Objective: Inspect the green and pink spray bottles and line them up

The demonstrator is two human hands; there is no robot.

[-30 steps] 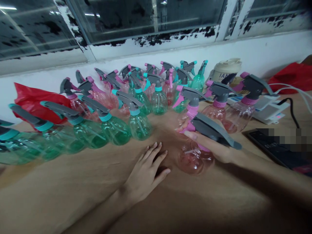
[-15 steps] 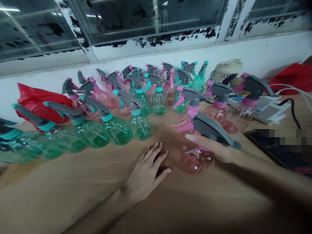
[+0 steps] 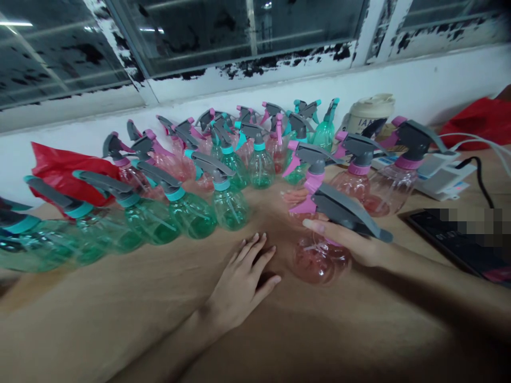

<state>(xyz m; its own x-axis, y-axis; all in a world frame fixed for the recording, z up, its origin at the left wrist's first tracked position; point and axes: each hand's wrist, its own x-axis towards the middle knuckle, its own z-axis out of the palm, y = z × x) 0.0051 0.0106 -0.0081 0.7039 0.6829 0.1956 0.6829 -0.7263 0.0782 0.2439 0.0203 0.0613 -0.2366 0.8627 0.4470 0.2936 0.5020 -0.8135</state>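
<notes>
My left hand [image 3: 243,284] lies flat on the wooden table, its fingers stretched out and holding nothing. To its right, my right hand [image 3: 355,242] is closed around the neck of a clear pink spray bottle [image 3: 319,263] with a grey and pink trigger head. The thumb crosses the front, while other fingertips show behind the pink trigger. That bottle stands on the table, roughly upright. Just behind it is a second pink spray bottle [image 3: 315,167], partly hidden by the fingers. Two more pink spray bottles, one of them [image 3: 359,181] nearer, stand to the right.
A row of green spray bottles [image 3: 195,215] runs along the left, with more pink and green ones behind. Red plastic bags [image 3: 72,175] lie at both sides. A phone [image 3: 443,242], a white power strip [image 3: 443,175] and a cream tub [image 3: 369,114] are at the right.
The view has shifted very slightly. My right fingertips show a little more behind the pink trigger. Both hands and the bottles otherwise stay in place.
</notes>
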